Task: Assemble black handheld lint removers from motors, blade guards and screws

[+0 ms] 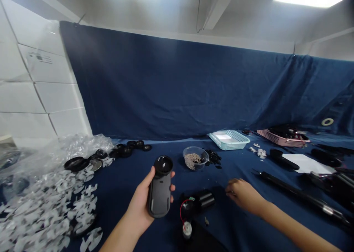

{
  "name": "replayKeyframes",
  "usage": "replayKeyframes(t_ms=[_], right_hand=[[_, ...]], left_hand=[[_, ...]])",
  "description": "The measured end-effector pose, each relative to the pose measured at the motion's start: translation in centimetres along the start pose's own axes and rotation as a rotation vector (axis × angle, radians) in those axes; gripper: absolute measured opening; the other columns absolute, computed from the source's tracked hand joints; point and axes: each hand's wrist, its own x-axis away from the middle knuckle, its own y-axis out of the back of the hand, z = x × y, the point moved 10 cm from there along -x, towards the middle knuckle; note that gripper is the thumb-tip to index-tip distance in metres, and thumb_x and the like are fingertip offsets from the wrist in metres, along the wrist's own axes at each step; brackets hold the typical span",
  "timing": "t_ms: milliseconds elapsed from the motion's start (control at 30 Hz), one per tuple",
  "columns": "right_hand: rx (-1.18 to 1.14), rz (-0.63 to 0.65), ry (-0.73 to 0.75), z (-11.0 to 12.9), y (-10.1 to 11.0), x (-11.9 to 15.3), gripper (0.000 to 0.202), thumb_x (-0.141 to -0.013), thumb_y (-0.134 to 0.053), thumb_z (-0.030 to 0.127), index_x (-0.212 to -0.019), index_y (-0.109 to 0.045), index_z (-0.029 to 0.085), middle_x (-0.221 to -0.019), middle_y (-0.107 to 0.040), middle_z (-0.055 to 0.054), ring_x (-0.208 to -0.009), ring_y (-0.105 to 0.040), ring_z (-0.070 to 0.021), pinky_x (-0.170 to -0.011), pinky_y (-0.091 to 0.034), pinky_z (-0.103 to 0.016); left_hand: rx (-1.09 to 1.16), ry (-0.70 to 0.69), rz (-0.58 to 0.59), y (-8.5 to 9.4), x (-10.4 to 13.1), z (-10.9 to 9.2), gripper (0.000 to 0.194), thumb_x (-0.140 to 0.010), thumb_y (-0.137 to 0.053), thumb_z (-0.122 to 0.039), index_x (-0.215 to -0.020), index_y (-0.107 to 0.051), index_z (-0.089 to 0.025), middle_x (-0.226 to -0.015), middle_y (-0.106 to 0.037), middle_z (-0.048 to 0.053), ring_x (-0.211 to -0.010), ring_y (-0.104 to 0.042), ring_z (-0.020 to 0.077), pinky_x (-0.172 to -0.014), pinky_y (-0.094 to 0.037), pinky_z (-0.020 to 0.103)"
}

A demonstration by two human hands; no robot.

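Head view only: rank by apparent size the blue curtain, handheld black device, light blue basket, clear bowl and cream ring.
1. Blue curtain
2. Black device, in the left hand
3. Light blue basket and clear bowl: too close to rank; basket wider, bowl taller
4. Cream ring

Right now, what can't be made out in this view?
Head view:
- right hand: curled fingers hide whether it pinches anything
- black device: left hand covers part of its sides; underside faces away
- clear bowl: grains too small to identify
- pink basket: dark contents blur together
- white pieces: pile cut off by left edge
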Motion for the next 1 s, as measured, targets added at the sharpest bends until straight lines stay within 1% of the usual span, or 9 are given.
replayKeyframes(t_ms=[100,167,267,333,433,633,800,867,1000], right_hand=[[0.041,-0.015,0.01,0.3,-0.4,0.2,0.017,-0.094,-0.056,0.029,-0.093,-0.063,0.014,-0.094,-0.064,-0.003,-0.09,-0.062,-0.0169,-0.084,-0.051,-0.038],[0.077,-0.031,0.013,0.5,-0.5,0.3,0.016,-0.094,-0.056,0.028,-0.091,-0.063,0.014,-0.093,-0.064,-0.003,-0.091,-0.062,-0.017,-0.084,-0.051,-0.038],[0.13,-0.053,0.028,0.8,-0.3,0.1,0.015,-0.093,-0.057,0.027,-0.088,-0.062,0.014,-0.091,-0.063,-0.003,-0.09,-0.061,-0.0171,-0.084,-0.05,-0.038],[0.151,-0.068,0.038,0.9,-0.1,0.0,0.016,-0.092,-0.058,0.027,-0.086,-0.062,0.014,-0.091,-0.063,-0.003,-0.09,-0.06,-0.0171,-0.084,-0.049,-0.038],[0.15,-0.095,0.048,0.7,0.0,0.1,0.015,-0.092,-0.058,0.027,-0.085,-0.062,0.014,-0.089,-0.062,-0.002,-0.088,-0.06,-0.0166,-0.083,-0.049,-0.038],[0.122,-0.143,0.082,0.3,-0.1,0.7,0.013,-0.092,-0.056,0.02,-0.082,-0.062,0.014,-0.085,-0.061,-0.001,-0.083,-0.059,-0.0155,-0.08,-0.048,-0.035],[0.103,-0.195,0.114,0.8,-0.1,0.4,0.011,-0.087,-0.057,0.013,-0.077,-0.063,0.014,-0.081,-0.061,-0.002,-0.08,-0.057,-0.0176,-0.076,-0.045,-0.035],[0.063,-0.236,0.121,0.9,0.1,0.3,0.013,-0.084,-0.057,0.01,-0.074,-0.064,0.014,-0.078,-0.061,-0.004,-0.077,-0.056,-0.0195,-0.073,-0.042,-0.035],[-0.085,-0.345,0.116,0.4,1.5,0.4,0.021,-0.083,-0.052,0.01,-0.066,-0.063,0.016,-0.072,-0.06,-0.007,-0.072,-0.056,-0.0217,-0.07,-0.04,-0.037]], left_hand=[[-0.005,0.034,0.094,-2.5,0.1,0.5,0.042,-0.089,-0.054,-0.046,-0.114,-0.064,-0.013,-0.098,-0.073,0.012,-0.069,-0.068,0.0203,-0.058,-0.055,0.032],[-0.02,0.066,0.146,-4.1,0.4,1.2,0.047,-0.089,-0.052,-0.049,-0.113,-0.064,-0.011,-0.088,-0.073,0.013,-0.066,-0.068,0.0213,-0.059,-0.054,0.033],[-0.056,0.118,0.22,-6.1,1.0,2.4,0.057,-0.089,-0.046,-0.055,-0.112,-0.064,-0.006,-0.076,-0.071,0.015,-0.059,-0.066,0.0207,-0.06,-0.052,0.031],[-0.078,0.146,0.253,-7.1,1.2,3.1,0.059,-0.089,-0.044,-0.057,-0.111,-0.064,-0.006,-0.075,-0.071,0.014,-0.057,-0.066,0.0196,-0.059,-0.05,0.028],[-0.098,0.169,0.252,-8.0,0.8,3.8,0.06,-0.088,-0.045,-0.059,-0.111,-0.064,-0.008,-0.075,-0.071,0.013,-0.057,-0.066,0.0193,-0.056,-0.047,0.026],[-0.091,0.193,0.253,-8.7,-0.6,5.6,0.062,-0.088,-0.044,-0.059,-0.11,-0.064,-0.005,-0.073,-0.07,0.014,-0.056,-0.065,0.0196,-0.057,-0.046,0.027],[0.01,0.2,0.383,-10.6,-0.4,6.7,0.069,-0.088,-0.037,-0.064,-0.113,-0.064,-0.006,-0.077,-0.07,0.015,-0.057,-0.067,0.0214,-0.055,-0.046,0.027],[0.074,0.202,0.371,-11.2,0.0,6.4,0.071,-0.087,-0.037,-0.066,-0.116,-0.062,-0.007,-0.079,-0.069,0.014,-0.058,-0.067,0.0216,-0.053,-0.045,0.026],[0.139,0.16,0.198,-11.3,0.6,5.0,0.062,-0.089,-0.043,-0.058,-0.12,-0.06,-0.008,-0.081,-0.069,0.013,-0.063,-0.068,0.0227,-0.057,-0.049,0.029]])
